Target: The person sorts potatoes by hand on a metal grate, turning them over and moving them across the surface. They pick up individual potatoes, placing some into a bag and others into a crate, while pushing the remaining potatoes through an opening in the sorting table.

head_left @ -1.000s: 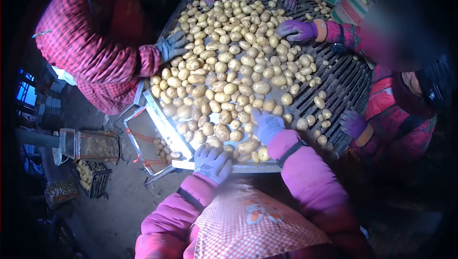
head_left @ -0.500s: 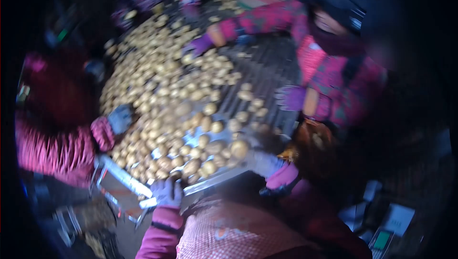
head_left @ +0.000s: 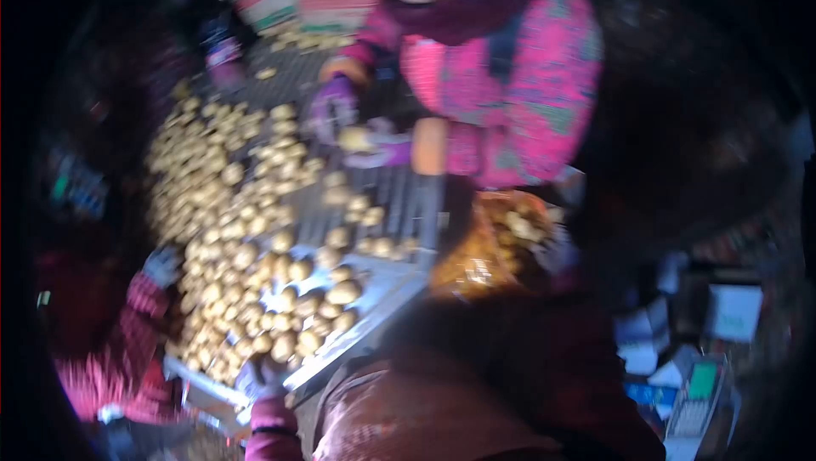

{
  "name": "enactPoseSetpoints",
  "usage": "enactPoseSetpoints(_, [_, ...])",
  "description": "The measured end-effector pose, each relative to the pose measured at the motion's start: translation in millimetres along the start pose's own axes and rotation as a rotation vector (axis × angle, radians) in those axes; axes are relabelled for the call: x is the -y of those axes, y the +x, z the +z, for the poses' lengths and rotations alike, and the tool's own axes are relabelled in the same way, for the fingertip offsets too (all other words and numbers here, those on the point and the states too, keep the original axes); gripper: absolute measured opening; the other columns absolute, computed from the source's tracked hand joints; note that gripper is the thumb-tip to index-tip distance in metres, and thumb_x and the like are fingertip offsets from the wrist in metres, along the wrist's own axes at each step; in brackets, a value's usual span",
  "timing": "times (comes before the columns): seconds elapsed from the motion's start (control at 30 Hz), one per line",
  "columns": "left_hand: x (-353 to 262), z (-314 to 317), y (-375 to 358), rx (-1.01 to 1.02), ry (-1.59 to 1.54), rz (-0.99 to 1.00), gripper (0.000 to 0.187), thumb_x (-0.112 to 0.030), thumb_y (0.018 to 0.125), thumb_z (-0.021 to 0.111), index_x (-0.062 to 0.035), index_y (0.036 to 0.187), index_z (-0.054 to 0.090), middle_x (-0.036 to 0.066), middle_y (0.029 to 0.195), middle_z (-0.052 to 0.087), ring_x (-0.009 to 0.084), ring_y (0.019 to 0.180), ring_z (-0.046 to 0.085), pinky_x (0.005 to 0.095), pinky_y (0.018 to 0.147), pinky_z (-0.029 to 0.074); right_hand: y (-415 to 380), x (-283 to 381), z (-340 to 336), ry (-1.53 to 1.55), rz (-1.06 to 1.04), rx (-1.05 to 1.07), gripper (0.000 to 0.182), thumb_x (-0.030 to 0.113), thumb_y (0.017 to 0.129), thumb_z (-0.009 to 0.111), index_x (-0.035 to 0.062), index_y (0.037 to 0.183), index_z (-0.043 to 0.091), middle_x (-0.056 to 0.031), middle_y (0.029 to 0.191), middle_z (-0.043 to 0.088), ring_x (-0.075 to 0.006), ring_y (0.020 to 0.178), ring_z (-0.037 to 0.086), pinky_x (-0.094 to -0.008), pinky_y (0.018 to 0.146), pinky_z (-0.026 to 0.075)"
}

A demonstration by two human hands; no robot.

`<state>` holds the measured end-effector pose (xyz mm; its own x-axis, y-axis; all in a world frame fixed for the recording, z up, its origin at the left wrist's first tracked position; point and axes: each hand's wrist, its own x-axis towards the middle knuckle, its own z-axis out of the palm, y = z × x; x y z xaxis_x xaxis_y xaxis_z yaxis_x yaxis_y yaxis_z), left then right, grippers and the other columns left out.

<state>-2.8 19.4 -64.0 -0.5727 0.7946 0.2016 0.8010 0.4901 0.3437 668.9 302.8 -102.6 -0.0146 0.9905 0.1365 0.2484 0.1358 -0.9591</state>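
Observation:
My left hand (head_left: 262, 378), in a greyish-purple glove, rests at the near corner of the metal sorting table (head_left: 361, 329), against the potatoes (head_left: 285, 346). Its blurred fingers look spread, with nothing seen in them. To the right, my right hand (head_left: 557, 253) is beside an orange mesh bag (head_left: 476, 261) that has potatoes inside. Blur and shadow hide the fingers of that hand, so whether it grips the bag or a potato does not show.
Opposite, a person in a pink patterned jacket (head_left: 544, 79) has purple-gloved hands near a potato (head_left: 355, 140). Another person's gloved hand (head_left: 161, 267) is at the table's left side. Striped sacks (head_left: 340, 2) stand behind. Boxes (head_left: 735, 312) lie at the lower right.
My view has swung right. My right hand has gone from the potatoes on the table to the mesh bag. The person opposite has brought both hands together around a potato.

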Motion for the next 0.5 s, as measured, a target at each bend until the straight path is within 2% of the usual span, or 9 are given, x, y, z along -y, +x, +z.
enactPoseSetpoints(0.03, [6.1,1.9,2.1,0.094,0.097,-0.046,0.027,-0.038,0.080,0.061,-0.0154,0.092,0.070,0.014,0.083,0.069,0.0355,0.074,0.064,0.0485,0.065,0.047,9.1,-30.1,-6.5,0.603,0.276,0.126,0.051,0.037,0.092,0.060,0.0128,0.134,0.047,-0.0125,0.118,0.059,-0.0266,0.101,0.061,-0.0403,0.090,0.051])
enactPoseSetpoints(0.07, [-28.8,-26.4,10.7,0.234,0.220,-0.091,0.027,-0.037,0.082,0.060,-0.0146,0.094,0.068,0.015,0.085,0.068,0.0366,0.078,0.062,0.0493,0.070,0.047,10.9,30.7,25.3,0.586,0.518,-0.101,0.048,0.043,0.096,0.050,0.0154,0.135,0.047,-0.0125,0.119,0.060,-0.0266,0.098,0.062,-0.0412,0.089,0.051])
enactPoseSetpoints(0.1, [-16.2,-20.3,0.5,0.063,0.074,-0.018,0.025,-0.035,0.083,0.059,-0.0146,0.096,0.066,0.015,0.088,0.066,0.0370,0.083,0.061,0.0500,0.077,0.045,18.4,80.1,65.2,0.302,0.661,-0.216,0.048,0.043,0.097,0.051,0.0150,0.135,0.049,-0.0126,0.116,0.062,-0.0263,0.096,0.062,-0.0398,0.086,0.051])
enactPoseSetpoints(0.17, [-5.9,-12.2,-5.8,0.044,0.215,-0.057,0.024,-0.033,0.084,0.059,-0.0147,0.098,0.065,0.013,0.091,0.064,0.0355,0.090,0.059,0.0488,0.086,0.041,20.8,96.9,123.8,0.165,0.642,-0.129,0.039,0.035,0.095,0.058,0.0146,0.129,0.055,-0.0119,0.111,0.063,-0.0219,0.094,0.063,-0.0335,0.082,0.049])
enactPoseSetpoints(0.23, [-15.7,-23.7,-2.7,0.006,0.175,-0.034,0.022,-0.031,0.082,0.062,-0.0134,0.095,0.063,0.013,0.088,0.062,0.0348,0.086,0.058,0.0486,0.082,0.041,20.2,49.2,174.4,-0.116,0.290,0.063,0.030,0.025,0.094,0.061,0.0135,0.121,0.060,-0.0102,0.108,0.064,-0.0208,0.093,0.063,-0.0335,0.082,0.049])
enactPoseSetpoints(0.3, [-22.2,-33.0,-0.2,0.009,0.152,-0.044,0.024,-0.032,0.082,0.062,-0.0130,0.096,0.063,0.013,0.088,0.062,0.0348,0.086,0.058,0.0488,0.081,0.041,8.2,105.5,243.5,-0.294,-0.271,0.065,0.026,0.021,0.091,0.063,0.0077,0.114,0.063,-0.0159,0.105,0.065,-0.0300,0.091,0.064,-0.0383,0.078,0.051])
enactPoseSetpoints(0.37, [-19.2,-33.1,-1.8,0.001,0.109,-0.059,0.026,-0.035,0.083,0.061,-0.0133,0.097,0.064,0.013,0.088,0.063,0.0356,0.085,0.058,0.0491,0.081,0.041,1.0,164.6,269.5,-0.646,-0.234,0.071,0.027,0.020,0.089,0.059,0.0048,0.111,0.063,-0.0193,0.115,0.060,-0.0401,0.102,0.057,-0.0467,0.089,0.046])
enactPoseSetpoints(0.43, [-17.4,-35.0,-0.8,0.037,0.079,-0.075,0.026,-0.036,0.084,0.061,-0.0140,0.098,0.064,0.013,0.087,0.063,0.0363,0.085,0.058,0.0488,0.080,0.041,0.9,177.8,272.7,-0.932,-0.540,0.025,0.029,0.025,0.090,0.058,0.0066,0.111,0.062,-0.0168,0.118,0.060,-0.0368,0.109,0.055,-0.0474,0.095,0.042])
enactPoseSetpoints(0.5, [-10.6,-43.4,5.0,0.116,0.037,-0.099,0.026,-0.036,0.085,0.060,-0.0142,0.098,0.064,0.013,0.087,0.064,0.0361,0.085,0.059,0.0482,0.079,0.042,5.6,174.5,289.7,-0.912,-0.557,0.055,0.029,0.027,0.089,0.059,0.0071,0.111,0.063,-0.0156,0.119,0.059,-0.0353,0.112,0.053,-0.0473,0.096,0.040])
